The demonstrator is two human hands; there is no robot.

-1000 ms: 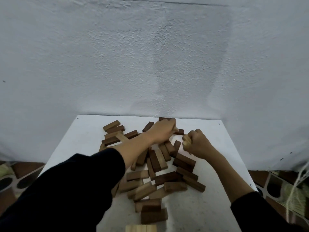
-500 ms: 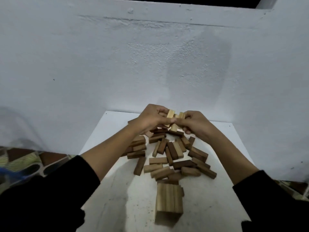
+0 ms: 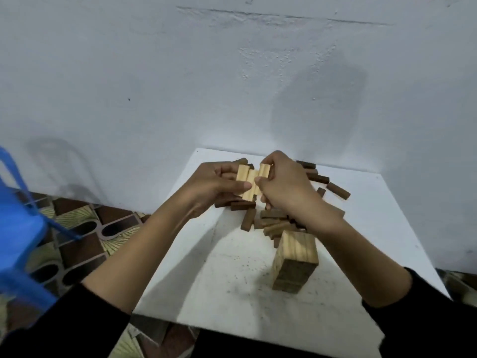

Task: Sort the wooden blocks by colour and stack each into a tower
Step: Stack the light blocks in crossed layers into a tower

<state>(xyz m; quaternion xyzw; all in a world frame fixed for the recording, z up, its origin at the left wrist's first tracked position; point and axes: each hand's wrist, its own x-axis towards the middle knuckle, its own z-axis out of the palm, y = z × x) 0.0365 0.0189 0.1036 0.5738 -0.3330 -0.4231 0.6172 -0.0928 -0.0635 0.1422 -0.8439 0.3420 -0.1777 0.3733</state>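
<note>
Three light wooden blocks [image 3: 249, 180] lie side by side, lifted above the pile between both hands. My left hand [image 3: 214, 186] grips them from the left with the thumb across the front. From the right, my right hand [image 3: 284, 186] pinches the same blocks. Beneath the hands a loose pile of dark and light blocks [image 3: 268, 220] is spread over the white table [image 3: 232, 280]. A short tower of light blocks [image 3: 295, 262] stands in front of the pile, close to my right forearm.
Dark blocks [image 3: 338, 190] lie scattered toward the table's far right. A white wall rises directly behind the table. A blue plastic chair [image 3: 18, 228] stands at the left over a patterned tile floor [image 3: 82, 244].
Both hands came together and lifted the light blocks off the pile. The view has shifted, bringing the light tower and the blue chair into sight.
</note>
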